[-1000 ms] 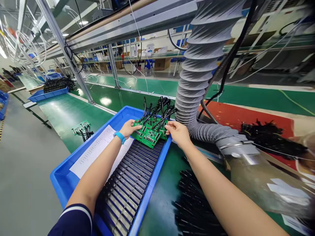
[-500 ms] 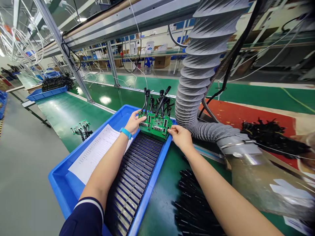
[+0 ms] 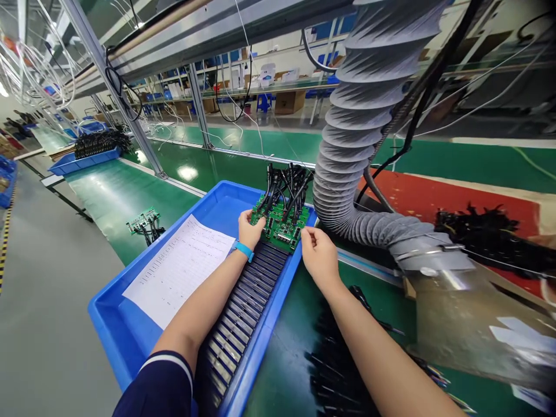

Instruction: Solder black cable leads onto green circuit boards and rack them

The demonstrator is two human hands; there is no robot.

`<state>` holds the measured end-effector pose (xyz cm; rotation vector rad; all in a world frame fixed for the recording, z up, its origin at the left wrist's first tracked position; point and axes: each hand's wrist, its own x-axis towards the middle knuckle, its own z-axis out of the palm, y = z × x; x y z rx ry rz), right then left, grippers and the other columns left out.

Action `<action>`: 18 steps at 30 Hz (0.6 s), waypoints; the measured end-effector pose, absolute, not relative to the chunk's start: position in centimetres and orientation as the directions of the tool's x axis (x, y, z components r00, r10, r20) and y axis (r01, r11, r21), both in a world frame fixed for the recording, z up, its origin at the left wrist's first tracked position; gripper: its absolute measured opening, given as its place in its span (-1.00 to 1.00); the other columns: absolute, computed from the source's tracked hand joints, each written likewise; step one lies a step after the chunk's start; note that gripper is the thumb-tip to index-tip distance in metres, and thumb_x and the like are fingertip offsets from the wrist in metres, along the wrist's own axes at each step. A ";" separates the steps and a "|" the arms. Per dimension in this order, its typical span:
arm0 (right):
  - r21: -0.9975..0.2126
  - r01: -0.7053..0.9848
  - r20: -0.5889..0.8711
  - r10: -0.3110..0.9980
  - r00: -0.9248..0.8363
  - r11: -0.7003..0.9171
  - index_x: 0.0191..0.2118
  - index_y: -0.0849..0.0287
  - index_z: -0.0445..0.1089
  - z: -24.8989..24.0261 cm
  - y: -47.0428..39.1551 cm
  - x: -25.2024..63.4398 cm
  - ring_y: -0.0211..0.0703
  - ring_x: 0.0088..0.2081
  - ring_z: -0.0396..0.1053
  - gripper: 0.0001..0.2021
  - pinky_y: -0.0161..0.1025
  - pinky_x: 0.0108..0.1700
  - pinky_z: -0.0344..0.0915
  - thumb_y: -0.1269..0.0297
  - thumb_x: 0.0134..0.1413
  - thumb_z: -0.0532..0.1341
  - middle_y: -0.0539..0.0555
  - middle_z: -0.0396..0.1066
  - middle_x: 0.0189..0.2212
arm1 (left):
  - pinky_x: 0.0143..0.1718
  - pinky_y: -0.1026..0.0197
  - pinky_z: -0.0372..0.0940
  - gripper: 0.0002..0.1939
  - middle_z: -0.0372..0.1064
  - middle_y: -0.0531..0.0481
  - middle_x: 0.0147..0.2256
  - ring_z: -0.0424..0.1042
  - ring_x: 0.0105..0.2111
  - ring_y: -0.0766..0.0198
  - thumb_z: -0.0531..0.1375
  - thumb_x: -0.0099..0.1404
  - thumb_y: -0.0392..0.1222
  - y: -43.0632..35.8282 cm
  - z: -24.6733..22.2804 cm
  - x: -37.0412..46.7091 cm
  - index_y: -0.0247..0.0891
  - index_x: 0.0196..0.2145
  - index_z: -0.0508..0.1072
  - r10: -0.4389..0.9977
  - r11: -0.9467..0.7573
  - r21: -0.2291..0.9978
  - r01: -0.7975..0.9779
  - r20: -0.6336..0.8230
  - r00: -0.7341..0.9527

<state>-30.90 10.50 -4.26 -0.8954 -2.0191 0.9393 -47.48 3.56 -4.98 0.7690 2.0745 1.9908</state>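
1. Big blue tray (image 3: 221, 202) sits on the green desk (image 3: 115, 200) in front of you, slanting away; its far end is under/around your work.
2. In its L half: a white printed sheet (image 3: 178, 269), lying flat-ish, R edge near your L wrist. Blue floor shows beyond it & at the near L corner.
3. In its R half: a long black slatted rack (image 3: 249, 298), running lengthwise along the R wall; your L forearm covers part of it.
4. Second blue tray (image 3: 87, 163), well apart, up L: heaped w/ black cables (image 3: 102, 141).
5. Green circuit board (image 3: 282, 227) is at the main tray's far R end, by the rack's far end, tilted toward you, w/ black leads (image 3: 289, 185) sticking up behind. Can't tell if it's seated in the rack.
6. L hand (image 3: 251, 230): pinching the board's L side, thumb on the face. Blue wristband (image 3: 244, 251) on that wrist.
7. R hand (image 3: 320, 255): fingers curled, thumb & index tips close together at the board's R edge; can't tell if they grip it.
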 end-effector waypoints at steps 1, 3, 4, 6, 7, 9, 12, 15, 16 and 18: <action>-0.819 0.277 0.329 0.806 -0.492 0.503 -0.04 0.21 0.27 -4.4 10.5 -30.9 -0.17 -0.13 0.34 -0.68 -0.07 -0.11 0.34 0.15 0.15 0.12 0.10 0.31 -0.08 | -0.11 -0.02 0.31 -0.67 0.25 -0.13 -0.01 0.34 -0.10 0.14 0.12 0.31 -0.11 3.5 -5.0 -47.4 -0.27 -0.01 0.30 0.443 0.008 0.964 0.266 0.235 -0.865; -0.807 0.272 0.352 0.796 -0.493 0.525 -0.04 0.20 0.27 -4.6 10.8 -31.1 -0.17 -0.12 0.34 -0.68 -0.07 -0.11 0.34 0.15 0.14 0.13 0.11 0.31 -0.08 | -0.10 -0.03 0.30 -0.66 0.24 -0.13 0.00 0.33 -0.09 0.13 0.12 0.31 -0.11 3.4 -5.0 -47.2 -0.27 0.00 0.29 0.426 0.060 0.952 0.300 0.247 -0.870; -0.801 0.269 0.360 0.790 -0.497 0.534 -0.04 0.20 0.27 -4.6 11.0 -31.3 -0.17 -0.12 0.33 -0.68 -0.07 -0.11 0.34 0.15 0.14 0.13 0.11 0.31 -0.07 | -0.11 -0.03 0.31 -0.66 0.25 -0.13 -0.01 0.33 -0.09 0.13 0.12 0.31 -0.11 3.3 -5.0 -47.1 -0.27 0.00 0.29 0.435 0.083 0.945 0.315 0.250 -0.865; -0.794 0.264 0.372 0.780 -0.503 0.548 -0.03 0.20 0.27 -4.4 11.1 -31.6 -0.17 -0.12 0.33 -0.68 -0.07 -0.11 0.34 0.15 0.14 0.13 0.11 0.31 -0.07 | -0.12 -0.02 0.31 -0.67 0.27 -0.12 -0.03 0.34 -0.11 0.14 0.12 0.31 -0.11 3.1 -4.8 -47.0 -0.28 -0.01 0.30 0.468 0.128 0.929 0.347 0.252 -0.847; -0.790 0.259 0.379 0.775 -0.505 0.555 -0.03 0.20 0.26 -4.2 10.9 -31.6 -0.16 -0.12 0.33 -0.67 -0.07 -0.11 0.34 0.14 0.14 0.13 0.11 0.30 -0.07 | -0.12 -0.01 0.32 -0.68 0.28 -0.12 -0.03 0.35 -0.11 0.15 0.12 0.31 -0.11 3.0 -4.7 -47.0 -0.28 -0.02 0.31 0.485 0.151 0.920 0.362 0.250 -0.838; -0.780 0.241 0.400 0.757 -0.516 0.577 -0.01 0.20 0.25 -3.5 9.9 -30.9 -0.16 -0.12 0.33 -0.66 -0.07 -0.12 0.35 0.14 0.14 0.13 0.11 0.30 -0.06 | -0.13 0.00 0.32 -0.69 0.28 -0.11 -0.04 0.35 -0.12 0.16 0.12 0.31 -0.11 2.7 -4.4 -47.0 -0.27 -0.03 0.32 0.508 0.194 0.901 0.387 0.245 -0.826; -0.735 0.172 0.460 0.669 -0.583 0.656 -0.02 0.20 0.25 -2.2 7.0 -27.0 -0.18 -0.14 0.34 -0.67 -0.09 -0.14 0.35 0.14 0.15 0.12 0.11 0.30 -0.08 | -0.13 0.00 0.32 -0.68 0.28 -0.12 -0.04 0.35 -0.12 0.15 0.12 0.31 -0.10 2.2 -3.6 -46.9 -0.28 -0.03 0.31 0.536 0.236 0.879 0.413 0.236 -0.810; -0.637 0.060 0.510 0.478 -0.715 0.769 -0.11 0.17 0.32 -1.5 3.5 -20.1 -0.21 -0.15 0.35 -0.77 -0.12 -0.11 0.35 0.19 0.17 0.10 0.08 0.37 -0.15 | -0.13 0.01 0.32 -0.70 0.28 -0.12 -0.04 0.35 -0.12 0.16 0.11 0.32 -0.11 2.2 -2.3 -46.7 -0.26 -0.03 0.32 0.567 0.228 0.873 0.431 0.241 -0.788; -0.599 0.029 0.519 0.415 -0.747 0.800 -0.15 0.15 0.35 -1.6 2.5 -17.5 -0.22 -0.15 0.36 -0.81 -0.17 -0.11 0.36 0.24 0.14 0.12 0.07 0.40 -0.19 | -0.13 0.00 0.32 -0.69 0.27 -0.12 -0.03 0.35 -0.12 0.16 0.11 0.31 -0.11 2.4 -1.8 -46.7 -0.27 -0.02 0.31 0.574 0.213 0.875 0.435 0.249 -0.781; -0.536 0.020 0.517 0.347 -0.783 0.844 -0.22 0.06 0.39 -2.1 1.1 -12.1 -0.28 -0.22 0.38 -0.87 -0.27 -0.16 0.36 0.31 0.10 0.14 0.01 0.45 -0.28 | -0.12 -0.01 0.31 -0.67 0.26 -0.12 -0.02 0.34 -0.11 0.14 0.12 0.31 -0.11 2.8 -0.7 -46.5 -0.27 -0.01 0.30 0.598 0.168 0.882 0.440 0.264 -0.757</action>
